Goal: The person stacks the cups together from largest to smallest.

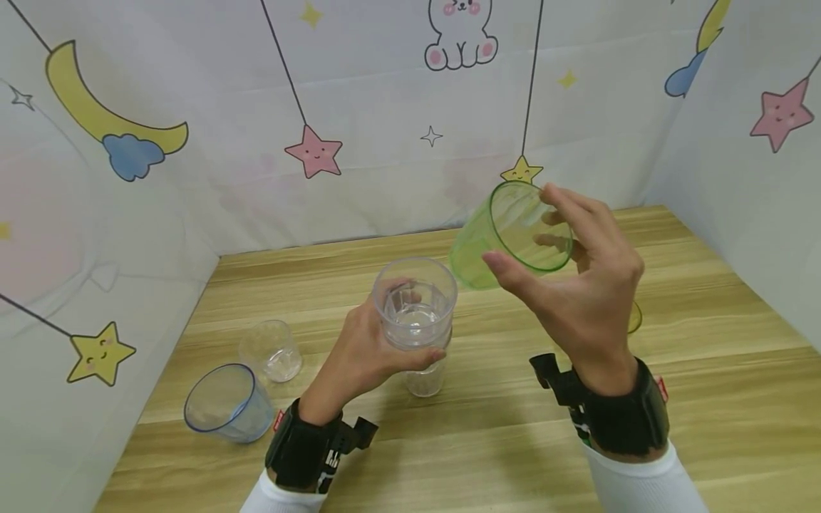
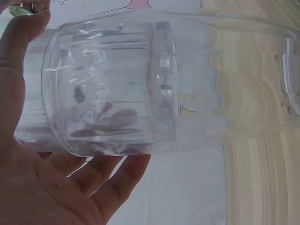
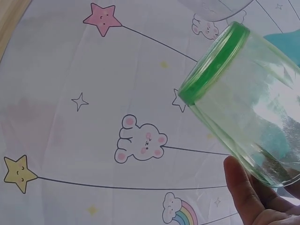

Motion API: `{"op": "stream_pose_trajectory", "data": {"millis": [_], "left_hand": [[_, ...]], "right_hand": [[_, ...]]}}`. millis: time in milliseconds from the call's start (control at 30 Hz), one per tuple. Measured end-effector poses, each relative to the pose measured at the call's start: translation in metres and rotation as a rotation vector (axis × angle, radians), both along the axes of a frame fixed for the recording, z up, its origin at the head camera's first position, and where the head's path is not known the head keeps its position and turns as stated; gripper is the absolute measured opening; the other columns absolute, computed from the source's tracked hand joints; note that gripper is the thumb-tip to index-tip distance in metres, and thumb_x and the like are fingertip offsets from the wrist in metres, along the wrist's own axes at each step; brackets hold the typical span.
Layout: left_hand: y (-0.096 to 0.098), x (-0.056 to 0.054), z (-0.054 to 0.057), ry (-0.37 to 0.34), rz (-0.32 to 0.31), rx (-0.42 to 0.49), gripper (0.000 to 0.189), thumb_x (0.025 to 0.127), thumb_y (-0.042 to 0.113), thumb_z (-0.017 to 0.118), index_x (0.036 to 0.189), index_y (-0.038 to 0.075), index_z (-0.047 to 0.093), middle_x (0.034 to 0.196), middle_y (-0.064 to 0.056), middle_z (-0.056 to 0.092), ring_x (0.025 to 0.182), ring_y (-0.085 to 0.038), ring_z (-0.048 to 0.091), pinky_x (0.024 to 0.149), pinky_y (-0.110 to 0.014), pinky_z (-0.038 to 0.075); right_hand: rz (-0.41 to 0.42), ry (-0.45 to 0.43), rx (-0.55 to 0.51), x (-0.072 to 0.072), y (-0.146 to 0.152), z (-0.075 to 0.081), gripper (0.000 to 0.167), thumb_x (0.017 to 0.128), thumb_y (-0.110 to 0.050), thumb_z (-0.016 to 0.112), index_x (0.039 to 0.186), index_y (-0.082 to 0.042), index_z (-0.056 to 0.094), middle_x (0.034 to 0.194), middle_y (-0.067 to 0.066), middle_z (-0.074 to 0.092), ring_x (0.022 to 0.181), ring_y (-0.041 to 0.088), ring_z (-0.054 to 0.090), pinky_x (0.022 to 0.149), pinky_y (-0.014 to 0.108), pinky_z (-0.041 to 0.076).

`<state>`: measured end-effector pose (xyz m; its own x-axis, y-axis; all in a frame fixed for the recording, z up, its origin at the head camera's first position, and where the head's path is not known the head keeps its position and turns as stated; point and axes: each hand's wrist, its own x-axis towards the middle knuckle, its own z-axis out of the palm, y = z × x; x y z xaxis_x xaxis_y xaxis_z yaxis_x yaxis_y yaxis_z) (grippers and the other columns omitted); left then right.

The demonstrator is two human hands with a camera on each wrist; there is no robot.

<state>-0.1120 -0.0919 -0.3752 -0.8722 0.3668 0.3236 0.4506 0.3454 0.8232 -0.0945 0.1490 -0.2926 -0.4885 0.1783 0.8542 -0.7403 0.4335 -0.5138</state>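
While gripping two nested clear cups [image 1: 420, 324] in the left hand [image 1: 359, 345], with the thumb round the front and the fingers round the back, also holding a green cup [image 1: 471, 256] in the right hand [image 1: 590, 281]. Spreading the right thumb and fingers wide round it near the rim. Tilted well over, with mouth toward the palm and base toward the top of the nested cups. Seen just beside their upper rim; cannot tell whether touching or apart. On the left, held roughly upright, with one partly sunk in the other, above or on the table [image 1: 487, 442]; cannot tell which.

Farther left, on the table: a blue cup [image 1: 256, 420] and, just behind, a lone cup [image 1: 284, 365], also clear. Behind the right wrist, mostly hidden: a yellow rim [image 1: 636, 317]. Bounded at the back and both sides by printed cloth [image 1: 385, 203]. For moving, wide room toward the table's right edge and along its near side.

Strapped round both wrists: black bands [image 1: 298, 452] with small red tags [image 1: 279, 420] and white marks [image 1: 330, 459], too small to read. On the cloth: stars [image 1: 314, 152], a moon [image 1: 70, 92], a bear [image 1: 460, 35].
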Motion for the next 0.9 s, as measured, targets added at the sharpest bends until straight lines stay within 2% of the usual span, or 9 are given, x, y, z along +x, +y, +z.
{"op": "stream_pose_trajectory", "data": {"millis": [567, 900], "left_hand": [[0.000, 0.000, 0.000, -0.013, -0.004, 0.008, 0.088, 0.067, 0.032, 0.096, 0.140, 0.023, 0.046, 0.127, 0.000, 0.064, 0.108, -0.018, 0.065, 0.088, -0.043, 0.054], [0.000, 0.001, 0.000, -0.024, -0.018, 0.024, 0.088, 0.068, 0.032, 0.095, 0.140, 0.025, 0.046, 0.126, 0.000, 0.063, 0.105, -0.017, 0.065, 0.086, -0.041, 0.055]], "right_hand": [[0.050, 0.011, -0.027, 0.008, -0.008, 0.004, 0.082, 0.074, -0.055, 0.084, 0.127, 0.005, 0.066, 0.122, 0.011, 0.066, 0.102, 0.027, 0.058, 0.082, 0.025, 0.055], [0.042, 0.032, 0.000, 0.011, -0.015, 0.004, 0.084, 0.075, -0.057, 0.083, 0.129, 0.005, 0.065, 0.120, 0.014, 0.066, 0.101, 0.027, 0.058, 0.081, 0.024, 0.055]]}}
